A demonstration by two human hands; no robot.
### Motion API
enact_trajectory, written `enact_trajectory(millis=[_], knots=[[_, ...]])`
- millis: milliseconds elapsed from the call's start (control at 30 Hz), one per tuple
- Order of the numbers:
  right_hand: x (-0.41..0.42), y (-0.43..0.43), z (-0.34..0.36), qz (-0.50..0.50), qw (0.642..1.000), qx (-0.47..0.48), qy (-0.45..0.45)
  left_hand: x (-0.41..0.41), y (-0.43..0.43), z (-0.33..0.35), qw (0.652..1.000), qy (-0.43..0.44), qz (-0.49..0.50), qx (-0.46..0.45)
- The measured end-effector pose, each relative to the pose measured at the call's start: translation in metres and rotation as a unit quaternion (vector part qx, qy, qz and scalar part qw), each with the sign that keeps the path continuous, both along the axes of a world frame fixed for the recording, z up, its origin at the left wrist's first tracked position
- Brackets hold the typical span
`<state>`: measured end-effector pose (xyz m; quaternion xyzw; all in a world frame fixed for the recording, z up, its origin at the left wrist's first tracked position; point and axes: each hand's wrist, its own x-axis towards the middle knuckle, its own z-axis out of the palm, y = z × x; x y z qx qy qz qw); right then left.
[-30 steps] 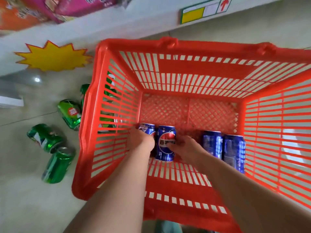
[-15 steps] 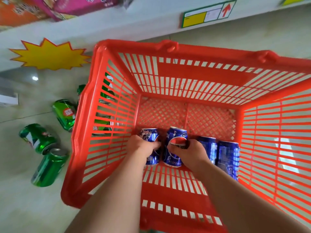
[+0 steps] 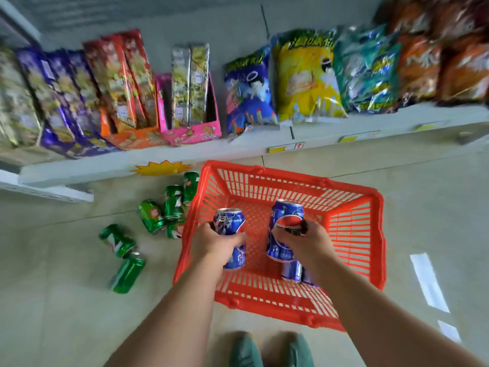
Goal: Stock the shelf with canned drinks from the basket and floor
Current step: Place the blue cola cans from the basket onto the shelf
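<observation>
An orange basket [image 3: 370, 250] stands on the floor below the shelf. My left hand [image 3: 214, 243] grips a blue can [image 3: 229, 223] above the basket's left side. My right hand [image 3: 308, 241] grips a second blue can [image 3: 287, 217] above the middle. Two more blue cans [image 3: 291, 271] lie in the basket, partly hidden under my right wrist. Several green cans [image 3: 150, 215] lie on the floor to the left of the basket.
The white shelf [image 3: 238, 152] runs across the view above the basket, packed with snack bags [image 3: 307, 75] and boxed snack packs [image 3: 190, 133]. A yellow star sticker [image 3: 161, 168] is on its edge. My shoes [image 3: 270, 350] are just behind the basket.
Both hands closed round the two blue cans in the basket and lifted them up out of it. My view rose, and the shelf with snacks came into sight.
</observation>
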<state>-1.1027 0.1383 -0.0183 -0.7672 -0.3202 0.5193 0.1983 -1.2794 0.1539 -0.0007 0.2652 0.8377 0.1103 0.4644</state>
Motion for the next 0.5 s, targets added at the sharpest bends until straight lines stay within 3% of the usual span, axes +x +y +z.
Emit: enact_trajectory(millis=[500], knots=[[-0.015, 0.023, 0.258, 0.038, 0.991, 0.08, 0.098, -0.05, 0.007, 0.271, 0.988, -0.093, -0.01, 0.12]])
